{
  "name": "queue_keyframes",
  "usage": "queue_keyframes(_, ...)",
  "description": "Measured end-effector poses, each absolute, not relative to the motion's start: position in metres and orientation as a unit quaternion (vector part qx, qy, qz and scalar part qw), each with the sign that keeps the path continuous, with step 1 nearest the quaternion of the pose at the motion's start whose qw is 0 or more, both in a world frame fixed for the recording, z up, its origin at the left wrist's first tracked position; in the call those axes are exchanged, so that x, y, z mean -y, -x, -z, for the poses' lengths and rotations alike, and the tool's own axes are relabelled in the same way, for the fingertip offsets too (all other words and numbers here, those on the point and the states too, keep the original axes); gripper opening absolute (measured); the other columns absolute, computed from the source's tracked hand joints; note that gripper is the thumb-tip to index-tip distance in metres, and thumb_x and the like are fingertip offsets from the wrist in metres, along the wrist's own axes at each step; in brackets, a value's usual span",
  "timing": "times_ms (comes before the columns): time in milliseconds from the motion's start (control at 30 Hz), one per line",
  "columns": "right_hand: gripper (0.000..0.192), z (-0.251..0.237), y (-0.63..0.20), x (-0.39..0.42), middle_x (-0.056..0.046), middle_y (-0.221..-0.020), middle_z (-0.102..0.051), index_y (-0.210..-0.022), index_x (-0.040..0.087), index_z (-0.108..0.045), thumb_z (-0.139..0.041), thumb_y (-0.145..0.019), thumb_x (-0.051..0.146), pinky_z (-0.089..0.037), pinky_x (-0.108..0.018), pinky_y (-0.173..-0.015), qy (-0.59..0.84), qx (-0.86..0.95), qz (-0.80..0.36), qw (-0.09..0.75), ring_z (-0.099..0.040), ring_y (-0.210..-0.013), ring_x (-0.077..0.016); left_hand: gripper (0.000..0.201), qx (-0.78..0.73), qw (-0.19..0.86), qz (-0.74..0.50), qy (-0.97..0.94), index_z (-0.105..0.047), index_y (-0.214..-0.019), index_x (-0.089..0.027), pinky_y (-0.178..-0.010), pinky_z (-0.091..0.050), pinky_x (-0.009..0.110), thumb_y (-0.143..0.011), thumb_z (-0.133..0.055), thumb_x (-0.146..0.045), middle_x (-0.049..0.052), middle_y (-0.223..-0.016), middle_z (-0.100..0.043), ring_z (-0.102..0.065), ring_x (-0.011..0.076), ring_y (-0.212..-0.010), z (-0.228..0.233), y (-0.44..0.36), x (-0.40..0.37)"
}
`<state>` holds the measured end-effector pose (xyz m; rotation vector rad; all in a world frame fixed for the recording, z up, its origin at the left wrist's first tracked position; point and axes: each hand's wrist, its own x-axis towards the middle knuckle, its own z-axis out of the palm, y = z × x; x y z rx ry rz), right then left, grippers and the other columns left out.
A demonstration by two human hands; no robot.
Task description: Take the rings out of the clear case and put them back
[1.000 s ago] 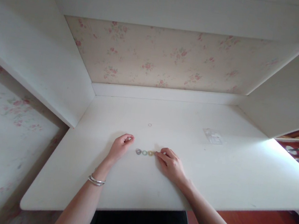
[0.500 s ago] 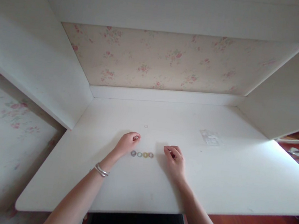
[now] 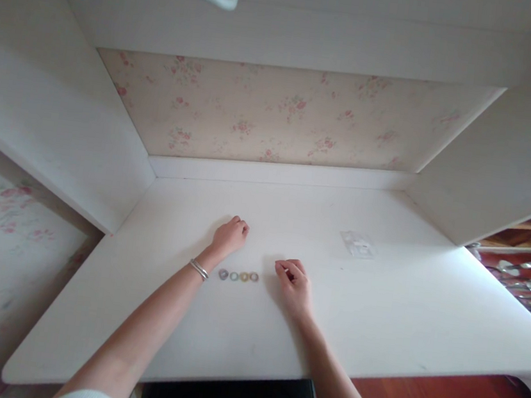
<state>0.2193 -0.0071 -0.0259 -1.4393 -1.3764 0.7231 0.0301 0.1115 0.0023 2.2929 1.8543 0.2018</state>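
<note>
1. Rings [image 3: 238,276], four small round ones, lie in a short straight row on your white desk [image 3: 377,316], each touching or almost touching its neighbour. From left to right they look greyish-purple, green, yellow and orange; they are too small to tell what they are made of.
2. Your desk top is smooth, matt and painted white, with a rounded front corner on the left, boxed in by white side panels and backed by pale wallpaper [image 3: 280,117] printed with small pink flowers.
3. Your left hand [image 3: 230,234] rests on the desk just beyond the left end of the row, fingers curled in toward the palm in a loose fist. You cannot see anything inside it, and it does not touch the rings. A thin silver bangle [image 3: 199,269] sits on that wrist, close beside the leftmost ring.
4. Your right hand [image 3: 293,281] lies on the desk near the right end of the row, apart from it, fingers bent with thumb and forefinger drawn together. Whether they pinch anything cannot be told.
5. A small clear plastic packet [image 3: 357,244] lies flat, well to the right.
</note>
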Motion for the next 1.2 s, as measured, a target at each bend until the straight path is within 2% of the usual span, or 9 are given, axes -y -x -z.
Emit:
queue_keyframes(233, 0.032, 0.028, -0.219, 0.007, -0.004, -0.085, -0.059, -0.083, 0.02, -0.068, -0.048, -0.085, 0.045, -0.04, -0.025, -0.055, 0.591, 0.572, -0.298, 0.485, -0.047, -0.056, -0.0101, 0.017, -0.593, 0.105, -0.049, -0.797, -0.063, -0.089, -0.02, -0.076, -0.043, 0.025, -0.088, -0.047, -0.025, 0.005, -0.1, -0.058, -0.06, 0.0155, -0.086, -0.012, -0.025, -0.087)
queue_keyframes(600, 0.029, 0.03, -0.216, 0.008, -0.003, -0.086, -0.06, -0.084, 0.021, -0.068, -0.05, -0.085, 0.043, -0.04, -0.024, -0.055, 0.59, 0.577, -0.294, 0.481, -0.049, -0.056, -0.0093, 0.024, -0.491, 0.129, -0.092, -0.856, -0.061, -0.096, -0.024, -0.072, -0.044, 0.024, -0.093, -0.038, -0.025, 0.002, -0.094, -0.058, -0.06, 0.0139, -0.083, -0.029, -0.039, -0.001)
queue_keyframes(967, 0.032, 0.029, -0.217, 0.009, -0.004, -0.085, -0.06, -0.084, 0.021, -0.068, -0.047, -0.086, 0.045, -0.041, -0.025, -0.056, 0.591, 0.587, -0.293, 0.47, -0.049, -0.056, -0.011, 0.028, -0.497, 0.125, -0.073, -0.856, -0.064, -0.095, -0.025, -0.071, -0.044, 0.026, -0.093, -0.036, -0.024, 0.005, -0.089, -0.057, -0.059, 0.0159, -0.079, -0.017, -0.041, 0.007)
queue_keyframes(1200, 0.031, 0.027, -0.217, 0.009, -0.004, -0.084, -0.06, -0.082, 0.022, -0.068, -0.047, -0.085, 0.044, -0.041, -0.025, -0.056, 0.591, 0.586, -0.289, 0.473, -0.049, -0.057, -0.011, 0.028, -0.507, 0.152, -0.12, -0.84, -0.066, -0.091, -0.025, -0.074, -0.045, 0.027, -0.093, -0.039, -0.029, 0.004, -0.087, -0.058, -0.059, 0.0157, -0.077, -0.022, -0.04, 0.01)
